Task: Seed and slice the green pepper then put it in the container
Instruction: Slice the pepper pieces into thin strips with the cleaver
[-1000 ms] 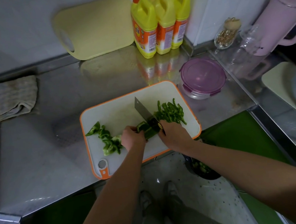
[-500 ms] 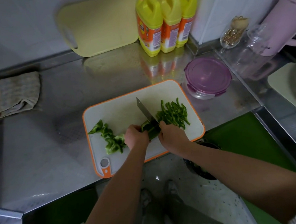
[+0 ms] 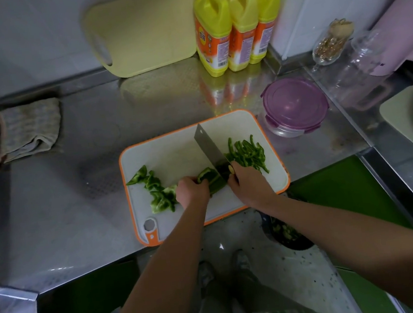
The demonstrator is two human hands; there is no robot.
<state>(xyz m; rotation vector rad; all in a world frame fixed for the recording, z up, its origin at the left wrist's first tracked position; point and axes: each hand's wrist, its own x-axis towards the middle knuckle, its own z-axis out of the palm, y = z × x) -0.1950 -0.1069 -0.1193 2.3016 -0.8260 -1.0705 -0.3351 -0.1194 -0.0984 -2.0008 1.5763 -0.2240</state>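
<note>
1. Green pepper piece (image 3: 211, 179) lies on the cutting board (image 3: 174, 144) between your hands, with the cleaver (image 3: 208, 147) blade set at its right end.
2. Your left hand (image 3: 192, 191) is curled over the pepper piece and pins it down. Your right hand (image 3: 250, 186) is wrapped round the cleaver handle.
3. Cut strips (image 3: 246, 152) lie heaped right of the blade. Uncut pieces (image 3: 157, 191) wait near the board's left edge.
4. The container (image 3: 295, 105) stands on the tabletop (image 3: 65, 195) just beyond the board's far right corner, lid on.
5. Hazard: your left fingertips sit close to the blade. Untucked, they may be nicked.
6. Hazard: the curved skin may slip under the edge and deflect the cut.
7. Hazard: strips may spill in transfer if you leave the lid on.
</note>
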